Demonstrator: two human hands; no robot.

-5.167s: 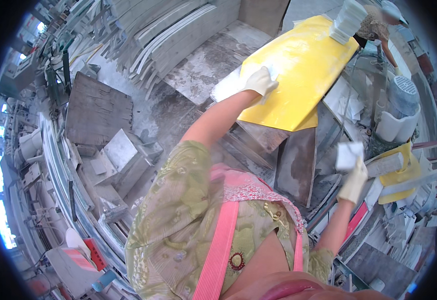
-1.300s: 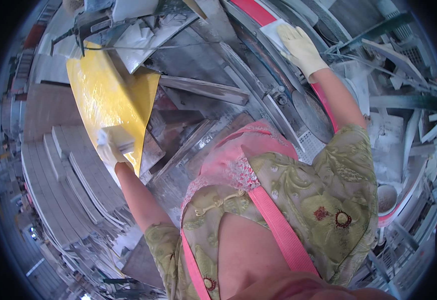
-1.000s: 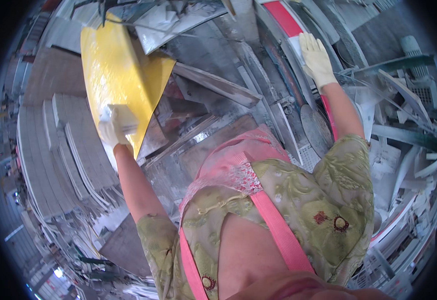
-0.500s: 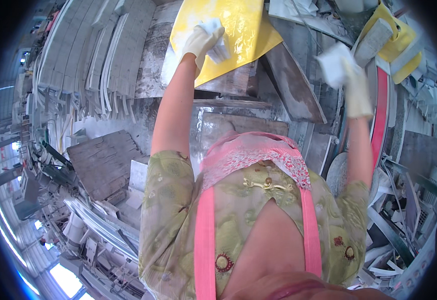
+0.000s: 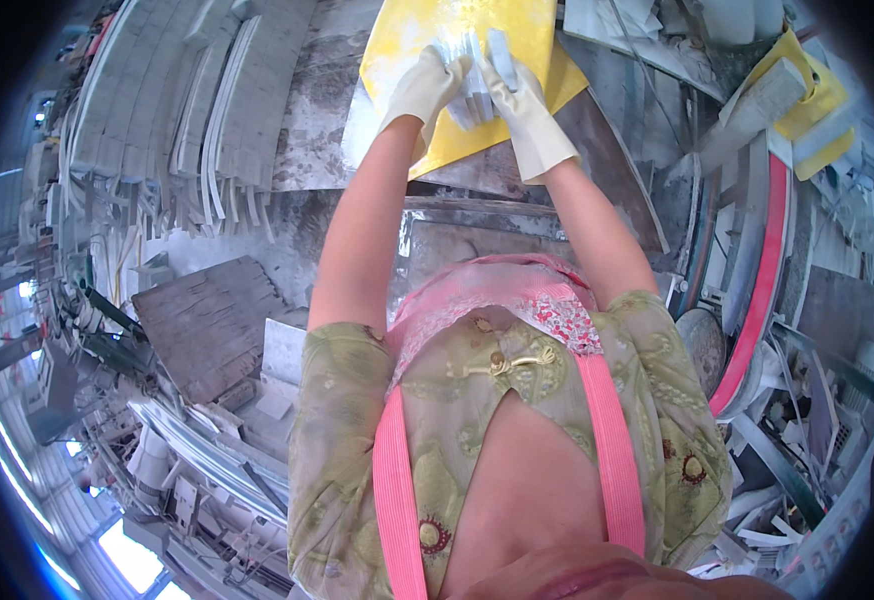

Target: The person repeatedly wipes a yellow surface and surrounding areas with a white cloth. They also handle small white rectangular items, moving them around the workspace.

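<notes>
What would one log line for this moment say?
left hand: gloved, on pad | right hand: gloved, on pad | pad: on yellow panel

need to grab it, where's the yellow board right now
In the head view the yellow board lies at top centre on a grey slab, under the gloved left hand and right hand.

A pad (image 5: 474, 75) is held between both hands on the sheet (image 5: 477, 30). Slabs (image 5: 157, 110) are stacked to the left; blocks (image 5: 797, 90) lie to the right.
</notes>
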